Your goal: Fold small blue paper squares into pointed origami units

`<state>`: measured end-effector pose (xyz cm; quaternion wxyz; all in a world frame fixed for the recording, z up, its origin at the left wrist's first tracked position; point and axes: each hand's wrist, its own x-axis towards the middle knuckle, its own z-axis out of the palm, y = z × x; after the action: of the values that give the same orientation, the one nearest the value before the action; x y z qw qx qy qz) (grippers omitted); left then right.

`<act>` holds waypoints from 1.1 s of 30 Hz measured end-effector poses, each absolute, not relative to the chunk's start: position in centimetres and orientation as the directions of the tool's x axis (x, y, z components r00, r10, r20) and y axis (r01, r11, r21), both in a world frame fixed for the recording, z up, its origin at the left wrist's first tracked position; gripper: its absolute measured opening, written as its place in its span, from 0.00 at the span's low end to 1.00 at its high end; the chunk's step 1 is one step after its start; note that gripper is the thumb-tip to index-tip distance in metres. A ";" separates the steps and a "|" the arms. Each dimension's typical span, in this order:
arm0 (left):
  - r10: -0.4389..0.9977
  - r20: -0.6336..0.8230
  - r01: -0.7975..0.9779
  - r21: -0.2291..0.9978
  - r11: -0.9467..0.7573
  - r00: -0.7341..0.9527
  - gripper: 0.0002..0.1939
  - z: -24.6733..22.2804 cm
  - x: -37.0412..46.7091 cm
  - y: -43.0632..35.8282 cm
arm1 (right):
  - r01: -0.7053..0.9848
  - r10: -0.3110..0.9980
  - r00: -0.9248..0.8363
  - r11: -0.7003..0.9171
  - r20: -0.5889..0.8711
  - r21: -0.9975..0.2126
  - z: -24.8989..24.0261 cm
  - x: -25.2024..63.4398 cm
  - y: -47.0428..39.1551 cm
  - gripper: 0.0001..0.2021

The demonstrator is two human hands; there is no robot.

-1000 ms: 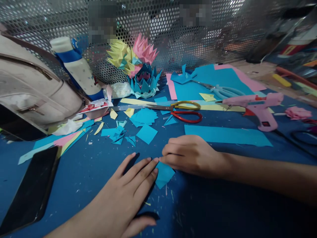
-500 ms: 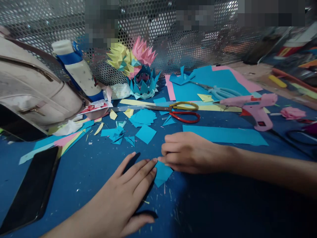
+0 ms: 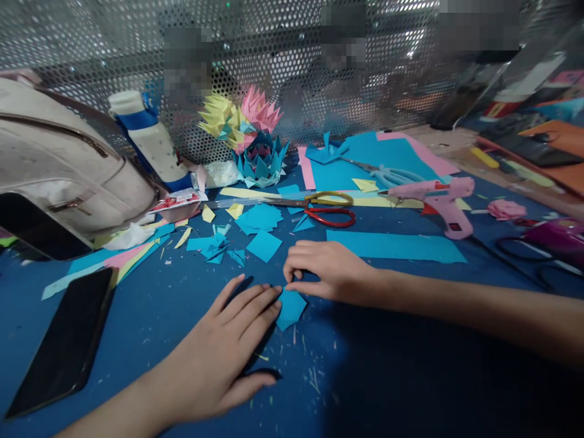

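Note:
A small piece of blue paper [image 3: 292, 309], seemingly folded, lies flat on the dark blue table between my hands. My left hand [image 3: 228, 337] is stretched out flat, its fingertips resting on the paper's left edge and the thumb spread away. At the paper's upper corner, my right hand [image 3: 326, 271] has its fingers curled and its thumb against the fold, gripping that corner. Just beyond lie a loose blue paper square [image 3: 264, 246], a stack of blue squares [image 3: 260, 218] and some folded blue pieces [image 3: 212, 246]. A long blue strip [image 3: 396, 246] lies behind my right wrist.
Scissors [image 3: 319, 207] and a pink glue gun [image 3: 449, 198] with a cord lie farther back. A paper flower piece [image 3: 260, 161] stands by the perforated metal panel. At left are a phone [image 3: 64, 340], a bag [image 3: 59, 152] and a bottle [image 3: 152, 140].
The view has shifted slightly. My right hand's fingers have lifted a little and uncovered more of the folded paper, while my left hand stays flat at its edge.

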<state>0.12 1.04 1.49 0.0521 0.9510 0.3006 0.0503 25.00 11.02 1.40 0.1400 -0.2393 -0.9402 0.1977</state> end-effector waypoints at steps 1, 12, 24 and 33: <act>0.581 0.077 0.568 0.143 -0.811 0.810 0.35 1.5 0.1 1.0 | 0.436 0.545 -0.828 0.774 0.133 -0.460 1.5 24.8 10.9 0.06; 0.584 0.089 0.568 0.155 -0.808 0.807 0.32 1.5 0.1 0.8 | 0.459 0.605 -0.782 0.720 0.147 -0.520 1.3 24.3 9.5 0.01; 0.583 0.136 0.564 0.156 -0.811 0.801 0.26 1.4 0.1 0.7 | 0.369 0.324 -0.890 0.925 0.319 0.088 0.9 24.6 8.4 0.13; 0.584 0.040 0.577 0.114 -0.808 0.810 0.30 1.8 0.2 1.2 | 0.211 0.197 -0.974 0.967 0.110 0.139 2.5 24.7 8.8 0.05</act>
<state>0.17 1.21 1.83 0.0482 0.9502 0.3057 0.0368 24.66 8.84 2.53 0.0476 -0.1031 -0.9907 -0.0751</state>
